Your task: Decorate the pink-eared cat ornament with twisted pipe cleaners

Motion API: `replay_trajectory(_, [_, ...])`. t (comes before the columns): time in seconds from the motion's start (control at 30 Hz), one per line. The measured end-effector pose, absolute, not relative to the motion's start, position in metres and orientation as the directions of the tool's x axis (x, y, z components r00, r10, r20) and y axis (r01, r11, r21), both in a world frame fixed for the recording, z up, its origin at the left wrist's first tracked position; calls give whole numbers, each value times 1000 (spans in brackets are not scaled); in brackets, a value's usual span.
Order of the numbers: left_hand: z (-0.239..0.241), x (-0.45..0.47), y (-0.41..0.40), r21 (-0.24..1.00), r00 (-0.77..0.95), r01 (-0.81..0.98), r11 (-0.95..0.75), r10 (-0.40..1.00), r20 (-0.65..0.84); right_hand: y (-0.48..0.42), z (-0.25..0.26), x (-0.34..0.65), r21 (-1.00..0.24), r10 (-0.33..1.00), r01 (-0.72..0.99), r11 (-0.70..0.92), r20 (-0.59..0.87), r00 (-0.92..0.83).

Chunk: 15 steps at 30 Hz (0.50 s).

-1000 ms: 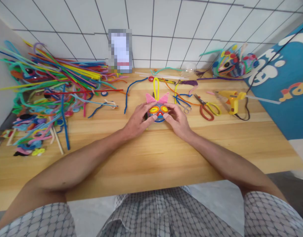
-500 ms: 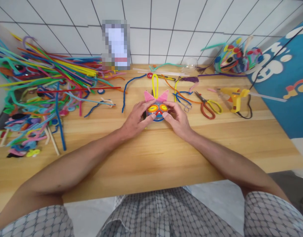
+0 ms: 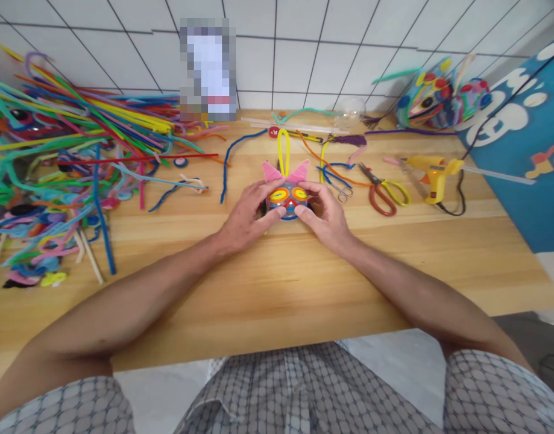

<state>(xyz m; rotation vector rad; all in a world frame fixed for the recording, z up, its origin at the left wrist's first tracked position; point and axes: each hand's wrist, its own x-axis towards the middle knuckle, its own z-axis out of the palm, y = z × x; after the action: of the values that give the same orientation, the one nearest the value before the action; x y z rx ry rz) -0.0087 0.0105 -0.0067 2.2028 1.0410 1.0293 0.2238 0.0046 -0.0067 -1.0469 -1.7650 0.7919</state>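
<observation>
Two triangular pink ears (image 3: 299,171) crown a rounded craft face (image 3: 288,198)

Left hand (image 3: 249,211) and right hand (image 3: 325,212), half-curled, grip its sides, thumbs (image 3: 277,214) on its front, midway along the wood-grained table (image 3: 281,289). Yellow oval eyes (image 3: 279,195) are ringed orange; a slender yellow loop (image 3: 287,154) rises above.

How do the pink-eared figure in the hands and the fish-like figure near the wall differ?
The pink-eared figure is held between the left hand and right hand; the fish-like figure sits untouched near the wall. The pink-eared figure looks smaller than the fish-like figure. The pink-eared figure shows two yellow eyes, the fish-like figure one dark eye. Both are multicoloured.
</observation>
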Motion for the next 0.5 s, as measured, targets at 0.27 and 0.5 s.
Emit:
replay_trajectory(0.27, [-4, -7, 9, 706, 424, 414, -574, 808, 409, 5, -7, 223, -839, 900, 331, 432, 379, -214])
replay_trajectory(0.5, [-6, -7, 10, 695, 418, 416, -587, 802, 427, 5, -7, 223, -826, 891, 339, 451, 394, -224])
